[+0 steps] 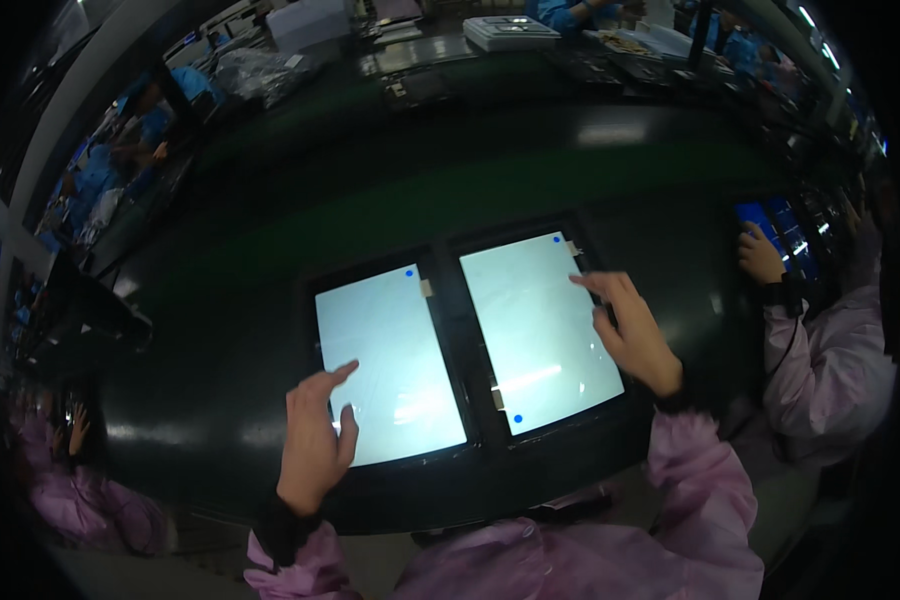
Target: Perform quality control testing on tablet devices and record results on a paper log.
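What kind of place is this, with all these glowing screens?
Probably a factory line where screens get checked. The left hand and right hand rest on two lit panels on a long dark belt, and a co-worker alongside wears the same pink coat.

Neighbour's hand (760, 255) on blue-lit screen (770, 225) at right — white tray stack (511, 32) far across belt (390, 190)

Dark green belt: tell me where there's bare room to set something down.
Free: the wide belt beyond the two lit panels, and the stretch left of the left panel. Crowded: the near edge, where the left hand and right hand rest by the right panel.
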A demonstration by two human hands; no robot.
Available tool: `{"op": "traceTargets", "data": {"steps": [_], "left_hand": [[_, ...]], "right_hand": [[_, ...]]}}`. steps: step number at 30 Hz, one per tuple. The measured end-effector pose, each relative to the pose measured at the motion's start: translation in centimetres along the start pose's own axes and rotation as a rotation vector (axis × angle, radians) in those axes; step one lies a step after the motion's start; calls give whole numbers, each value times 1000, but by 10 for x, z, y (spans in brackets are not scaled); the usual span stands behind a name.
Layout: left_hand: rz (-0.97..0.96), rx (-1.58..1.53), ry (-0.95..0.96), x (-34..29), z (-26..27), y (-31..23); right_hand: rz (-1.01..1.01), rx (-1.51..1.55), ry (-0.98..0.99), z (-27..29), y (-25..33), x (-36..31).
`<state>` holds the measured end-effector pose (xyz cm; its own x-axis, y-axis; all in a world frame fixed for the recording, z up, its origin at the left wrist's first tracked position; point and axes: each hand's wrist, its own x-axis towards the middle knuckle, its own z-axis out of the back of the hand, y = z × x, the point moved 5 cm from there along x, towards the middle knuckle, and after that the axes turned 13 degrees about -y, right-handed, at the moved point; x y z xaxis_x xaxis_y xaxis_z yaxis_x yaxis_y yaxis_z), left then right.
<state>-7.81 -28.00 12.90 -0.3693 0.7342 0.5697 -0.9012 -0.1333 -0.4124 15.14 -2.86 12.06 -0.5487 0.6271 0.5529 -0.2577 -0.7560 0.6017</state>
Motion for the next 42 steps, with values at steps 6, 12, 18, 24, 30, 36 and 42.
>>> {"op": "traceTargets", "data": {"steps": [6,12,18,24,30,36,42], "left_hand": [[-69,-45,83,77,-84,40],[-67,-65,125,96,-105,41],[-131,-31,159,100,-108,39],[-40,-12,210,89,-104,41],[-61,12,254,60,-86,33],[-16,13,246,22,-60,26],[70,39,234,-25,-34,23]], "right_hand": [[-123,-141,110,-32,-83,42],[-73,-145,144,-31,-66,51],[-52,-177,168,-39,-72,49],[-57,-195,217,-40,-64,34],[-38,-142,259,-38,-32,0],[-33,-92,335,-34,6,-40],[-11,-11,407,-37,33,-73]]}}
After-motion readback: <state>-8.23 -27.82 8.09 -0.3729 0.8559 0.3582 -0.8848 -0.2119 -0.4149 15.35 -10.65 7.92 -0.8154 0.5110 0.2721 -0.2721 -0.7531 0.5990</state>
